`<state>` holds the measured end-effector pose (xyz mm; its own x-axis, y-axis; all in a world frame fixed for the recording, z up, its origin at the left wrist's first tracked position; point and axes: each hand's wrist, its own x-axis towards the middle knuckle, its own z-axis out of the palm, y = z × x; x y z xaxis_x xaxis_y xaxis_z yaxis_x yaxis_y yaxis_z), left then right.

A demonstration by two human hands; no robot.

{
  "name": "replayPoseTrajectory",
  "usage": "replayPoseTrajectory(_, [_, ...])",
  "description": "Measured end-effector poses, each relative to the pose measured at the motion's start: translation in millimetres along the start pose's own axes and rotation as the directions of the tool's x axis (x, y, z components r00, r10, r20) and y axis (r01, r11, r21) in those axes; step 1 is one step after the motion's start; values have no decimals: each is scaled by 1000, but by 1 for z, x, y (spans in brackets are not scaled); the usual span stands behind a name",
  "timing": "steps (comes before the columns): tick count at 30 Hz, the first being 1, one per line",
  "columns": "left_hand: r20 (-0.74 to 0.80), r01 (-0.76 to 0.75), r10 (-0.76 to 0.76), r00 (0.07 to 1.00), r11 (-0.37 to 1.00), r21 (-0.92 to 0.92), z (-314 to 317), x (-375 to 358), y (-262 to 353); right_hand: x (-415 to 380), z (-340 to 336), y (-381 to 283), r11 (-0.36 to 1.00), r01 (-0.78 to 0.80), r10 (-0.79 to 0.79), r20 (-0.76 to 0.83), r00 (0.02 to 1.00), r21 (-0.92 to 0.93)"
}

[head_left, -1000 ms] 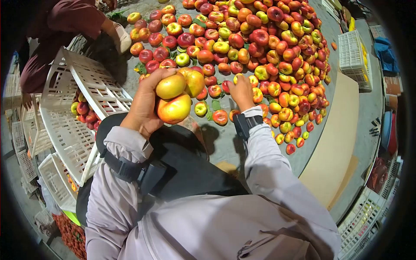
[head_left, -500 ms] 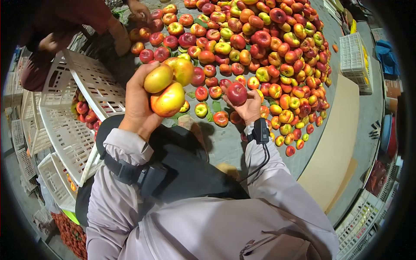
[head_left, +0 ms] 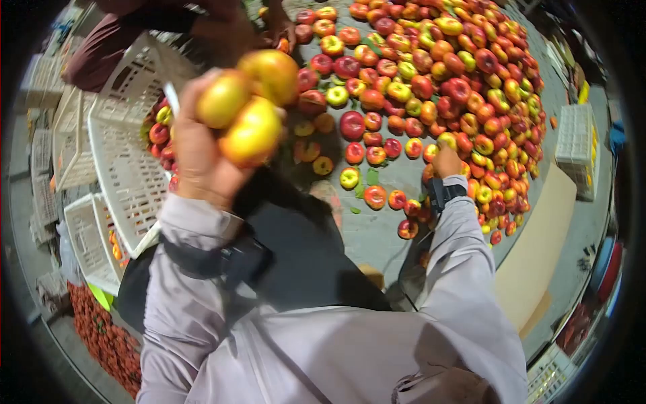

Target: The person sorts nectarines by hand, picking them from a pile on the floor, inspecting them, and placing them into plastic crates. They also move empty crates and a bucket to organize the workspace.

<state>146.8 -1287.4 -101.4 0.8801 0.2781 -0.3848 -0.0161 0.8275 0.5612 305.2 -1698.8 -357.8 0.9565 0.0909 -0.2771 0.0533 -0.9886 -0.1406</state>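
My left hand (head_left: 205, 151) is raised over the dark-clothed lap, closed around three large yellow-and-red flat nectarines (head_left: 252, 131), slightly blurred by motion. My right hand (head_left: 446, 163) has its back towards me at the near left side of the fruit pile. Its fingers curl at a yellowish nectarine (head_left: 446, 140), which touches their tips; the palm is hidden. Around it lie red and yellow nectarines (head_left: 484, 121), heaped to the right and scattered singly over the grey floor (head_left: 377, 225) to the left.
A white slatted crate (head_left: 128, 158) tilts on my left, with red fruit (head_left: 159, 135) beside it. Another person's hand (head_left: 279, 30) is by the fruit at the top. A white crate (head_left: 577, 148) and a tan board (head_left: 538, 249) lie to the right. Reddish produce (head_left: 104, 337) covers the lower left.
My right hand has moved forward to the pile; the dark red nectarine it held no longer shows. My left hand still grips its three nectarines. The view has turned, shifting the scene rightward.
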Motion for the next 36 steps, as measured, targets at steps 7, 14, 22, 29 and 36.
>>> replayPoseTrajectory(7, [-375,-91,306,875,865,494,-129,-36,140,46,38,1,891,105,23,276,961,-442])
replayPoseTrajectory(14, [-625,352,6,781,823,447,-238,-59,154,15,-3,-32,913,84,19,248,968,-399])
replayPoseTrajectory(22, [-651,641,57,757,126,757,-290,-37,144,18,-21,-56,559,-6,-149,108,983,829])
replayPoseTrajectory(29, [-412,349,131,902,341,873,-217,-56,164,-63,-140,-277,-110,-312,-560,200,804,944])
replayPoseTrajectory(36, [218,-63,7,976,966,250,-78,-76,127,-155,-170,-478,-109,-261,-935,-10,356,959])
